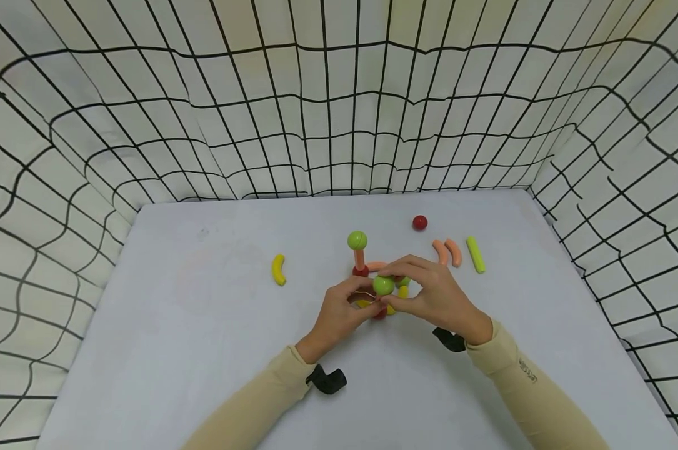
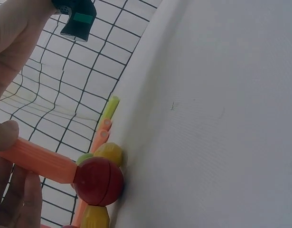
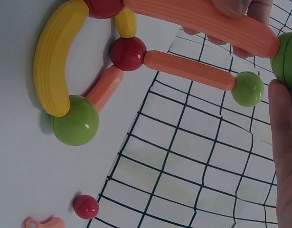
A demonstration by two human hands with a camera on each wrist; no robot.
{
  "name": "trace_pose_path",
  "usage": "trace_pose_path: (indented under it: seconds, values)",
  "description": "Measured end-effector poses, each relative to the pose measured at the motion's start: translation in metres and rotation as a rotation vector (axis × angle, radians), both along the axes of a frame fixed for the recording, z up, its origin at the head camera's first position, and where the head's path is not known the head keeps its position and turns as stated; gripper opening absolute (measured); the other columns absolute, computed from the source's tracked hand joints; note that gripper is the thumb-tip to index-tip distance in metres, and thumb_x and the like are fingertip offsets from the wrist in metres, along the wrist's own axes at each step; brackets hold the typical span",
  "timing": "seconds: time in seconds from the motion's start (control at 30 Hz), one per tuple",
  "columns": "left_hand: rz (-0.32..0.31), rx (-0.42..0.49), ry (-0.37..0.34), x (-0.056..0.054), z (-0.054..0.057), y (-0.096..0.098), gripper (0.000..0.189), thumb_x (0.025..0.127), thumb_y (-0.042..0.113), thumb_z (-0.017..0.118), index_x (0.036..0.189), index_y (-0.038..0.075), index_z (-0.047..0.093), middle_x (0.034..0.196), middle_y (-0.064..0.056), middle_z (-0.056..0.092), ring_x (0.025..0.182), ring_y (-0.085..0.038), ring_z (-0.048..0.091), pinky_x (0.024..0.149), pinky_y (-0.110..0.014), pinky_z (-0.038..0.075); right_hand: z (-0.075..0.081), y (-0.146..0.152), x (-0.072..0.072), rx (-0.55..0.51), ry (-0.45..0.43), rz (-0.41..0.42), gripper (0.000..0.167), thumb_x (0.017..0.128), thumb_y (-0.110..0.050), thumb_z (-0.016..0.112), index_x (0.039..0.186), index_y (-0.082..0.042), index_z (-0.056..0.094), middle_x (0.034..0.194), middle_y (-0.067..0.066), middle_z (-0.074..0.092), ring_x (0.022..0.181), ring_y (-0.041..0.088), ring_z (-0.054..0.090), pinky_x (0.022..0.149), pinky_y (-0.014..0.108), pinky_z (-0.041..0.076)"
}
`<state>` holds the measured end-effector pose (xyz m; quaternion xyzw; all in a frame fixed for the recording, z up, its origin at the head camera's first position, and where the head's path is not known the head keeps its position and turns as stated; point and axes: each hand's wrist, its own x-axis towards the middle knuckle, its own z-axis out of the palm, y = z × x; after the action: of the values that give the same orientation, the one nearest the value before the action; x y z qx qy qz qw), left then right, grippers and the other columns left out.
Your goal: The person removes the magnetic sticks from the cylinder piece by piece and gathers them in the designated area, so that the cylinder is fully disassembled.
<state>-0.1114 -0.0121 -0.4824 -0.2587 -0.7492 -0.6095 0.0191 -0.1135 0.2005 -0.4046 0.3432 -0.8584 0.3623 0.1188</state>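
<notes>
A magnetic stick-and-ball structure stands on the white table [image 1: 204, 350]. My left hand [image 1: 339, 310] pinches an upright orange stick [image 2: 41, 162] that rises from a red ball [image 2: 99, 181]. At this stick's upper end sits a green ball [image 1: 383, 285], which the thumb and fingers of my right hand [image 1: 437, 299] grip. Behind it a second orange stick [image 3: 188, 70] stands on another red ball [image 3: 128, 53], topped by a green ball [image 3: 248, 89]. At the base, a curved yellow stick [image 3: 53, 59] meets a green ball [image 3: 75, 120].
Left of the structure lies a curved yellow stick [image 1: 279, 270]. To its right are two curved orange sticks [image 1: 453, 252] and a lime green stick [image 1: 476, 254]. A red ball [image 1: 420, 222] rests farther back. Black-lined netting [image 1: 339, 119] encloses the table's back and sides.
</notes>
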Motion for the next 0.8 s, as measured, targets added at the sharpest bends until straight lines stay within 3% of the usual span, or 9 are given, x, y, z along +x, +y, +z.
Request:
trace_pose_path:
  seconds: [0.07, 0.13, 0.23, 0.33, 0.5, 0.57, 0.7, 0.8]
  values:
    - [-0.002, 0.002, -0.003, -0.0001, -0.0001, -0.0005, 0.030, 0.089, 0.007, 0.080, 0.117, 0.004, 0.071, 0.110, -0.014, 0.073, 0.100, -0.027, 0.073, 0.089, -0.036, 0.064, -0.0008, -0.0005, -0.0003, -0.006, -0.001, -0.001, 0.045, 0.073, -0.008, 0.092, 0.115, -0.015, 0.076, 0.105, 0.000, 0.075, 0.088, 0.008, 0.068, 0.111, 0.065, 0.023]
    - [-0.002, 0.003, -0.008, -0.0003, -0.0004, -0.0011, 0.030, 0.088, 0.007, 0.081, 0.117, 0.004, 0.071, 0.110, -0.014, 0.074, 0.100, -0.027, 0.073, 0.090, -0.035, 0.064, -0.0013, -0.0009, -0.0008, -0.016, -0.019, -0.001, 0.044, 0.074, -0.007, 0.092, 0.115, -0.014, 0.076, 0.104, 0.000, 0.076, 0.088, 0.009, 0.069, 0.113, 0.068, 0.019]
    - [-0.003, -0.004, -0.009, -0.0009, -0.0008, -0.0018, 0.030, 0.088, 0.007, 0.081, 0.117, 0.004, 0.072, 0.110, -0.013, 0.074, 0.100, -0.026, 0.073, 0.090, -0.033, 0.064, -0.0010, -0.0008, -0.0016, -0.037, -0.072, 0.000, 0.043, 0.076, -0.007, 0.090, 0.116, -0.013, 0.075, 0.104, -0.001, 0.076, 0.088, 0.009, 0.071, 0.116, 0.048, 0.036]
    - [-0.003, -0.013, -0.009, -0.0018, 0.0001, -0.0016, 0.029, 0.089, 0.008, 0.081, 0.116, 0.003, 0.073, 0.110, -0.014, 0.075, 0.099, -0.026, 0.074, 0.089, -0.031, 0.063, -0.0002, -0.0007, -0.0018, -0.051, -0.128, -0.004, 0.041, 0.079, -0.006, 0.089, 0.117, -0.012, 0.075, 0.105, -0.001, 0.076, 0.089, 0.008, 0.072, 0.091, 0.031, 0.053]
    - [-0.006, -0.016, -0.031, -0.0024, 0.0013, -0.0013, 0.029, 0.089, 0.008, 0.081, 0.116, 0.002, 0.074, 0.110, -0.014, 0.075, 0.099, -0.027, 0.074, 0.089, -0.030, 0.064, -0.0023, -0.0005, -0.0023, -0.067, -0.129, -0.009, 0.043, 0.079, -0.006, 0.088, 0.119, -0.013, 0.075, 0.105, -0.001, 0.076, 0.088, 0.008, 0.073, 0.100, 0.037, 0.047]
    - [-0.006, -0.015, -0.043, -0.0023, 0.0015, -0.0016, 0.030, 0.089, 0.008, 0.081, 0.117, 0.002, 0.074, 0.111, -0.014, 0.075, 0.099, -0.027, 0.074, 0.089, -0.030, 0.063, -0.0039, -0.0006, -0.0024, -0.079, -0.124, -0.011, 0.043, 0.079, -0.005, 0.088, 0.120, -0.012, 0.075, 0.105, -0.001, 0.076, 0.088, 0.008, 0.073, 0.100, 0.032, 0.047]
    - [-0.009, -0.006, -0.057, -0.0029, 0.0022, -0.0010, 0.031, 0.089, 0.008, 0.080, 0.119, 0.002, 0.074, 0.114, -0.015, 0.075, 0.100, -0.027, 0.074, 0.090, -0.029, 0.063, -0.0072, -0.0009, -0.0021, -0.096, -0.133, -0.025, 0.042, 0.080, -0.006, 0.087, 0.119, -0.011, 0.075, 0.107, 0.002, 0.076, 0.089, 0.009, 0.071, 0.085, 0.018, 0.055]
    - [-0.010, -0.001, -0.068, -0.0031, 0.0026, -0.0008, 0.032, 0.088, 0.007, 0.080, 0.119, 0.001, 0.074, 0.114, -0.015, 0.075, 0.101, -0.027, 0.075, 0.090, -0.028, 0.063, -0.0075, -0.0007, -0.0017, -0.168, -0.156, -0.029, 0.041, 0.081, 0.000, 0.085, 0.119, -0.008, 0.073, 0.109, 0.007, 0.076, 0.092, 0.006, 0.070, 0.087, 0.014, 0.056]
